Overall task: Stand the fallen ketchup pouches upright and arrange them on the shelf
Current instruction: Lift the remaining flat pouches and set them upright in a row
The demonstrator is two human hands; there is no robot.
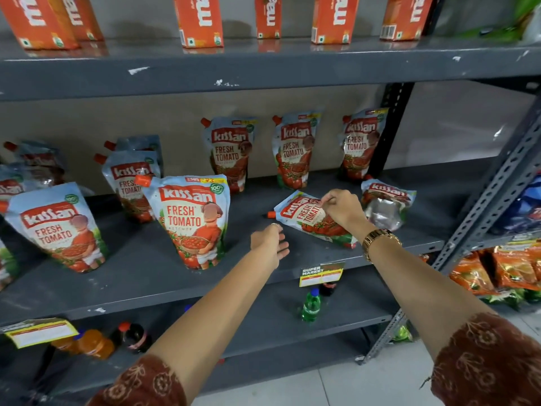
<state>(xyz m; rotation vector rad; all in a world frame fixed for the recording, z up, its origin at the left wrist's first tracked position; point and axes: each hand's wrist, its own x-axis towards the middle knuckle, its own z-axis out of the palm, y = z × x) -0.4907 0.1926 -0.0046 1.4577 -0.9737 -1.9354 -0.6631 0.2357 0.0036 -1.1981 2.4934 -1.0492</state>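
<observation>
A fallen ketchup pouch (304,218) lies flat on the grey middle shelf (146,276), its orange cap pointing left. My right hand (342,208) pinches its top edge. My left hand (270,241) hovers open just left of that pouch, holding nothing. A second fallen pouch (386,200) lies crumpled to the right, its silver underside showing. Upright pouches stand on the same shelf: one at centre front (190,221), one at front left (55,227), and three along the back wall (231,150), (292,148), (361,142).
More pouches (131,183) crowd the shelf's left end. Orange juice cartons (199,19) line the upper shelf. Drink bottles (311,306) stand on the lower shelf. A slotted steel upright (497,194) bounds the right side, with orange snack packets (503,271) beyond it.
</observation>
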